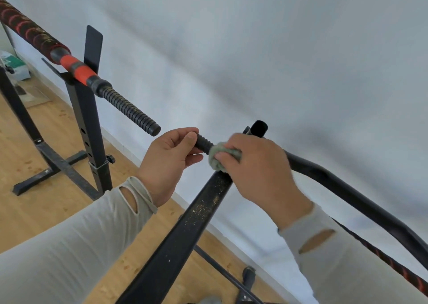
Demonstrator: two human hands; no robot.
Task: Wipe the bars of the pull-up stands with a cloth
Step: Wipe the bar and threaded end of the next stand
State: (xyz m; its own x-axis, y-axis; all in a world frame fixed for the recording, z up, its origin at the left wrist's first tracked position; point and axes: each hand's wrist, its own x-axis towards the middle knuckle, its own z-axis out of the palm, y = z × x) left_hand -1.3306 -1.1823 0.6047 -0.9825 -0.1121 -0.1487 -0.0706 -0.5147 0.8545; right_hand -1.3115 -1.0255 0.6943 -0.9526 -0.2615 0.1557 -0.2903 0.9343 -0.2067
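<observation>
Wiping goes on at frame centre: the right hand (pixel 257 164) presses a bunched green cloth (pixel 220 156) around the threaded bar end (pixel 203 142), while the left hand (pixel 170 157) pinches the bar's tip, likely to steady it. The cloth's far side and the bar beneath it are hidden. A second bar (pixel 69 65) rests on its stand (pixel 85 118), upper left.

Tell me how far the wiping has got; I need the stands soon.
Nothing looks finished. The right hand rubs a green-grey cloth on the ribbed black bar end, which the left hand holds. The speckled black upright and the red-taped bar remain.
</observation>
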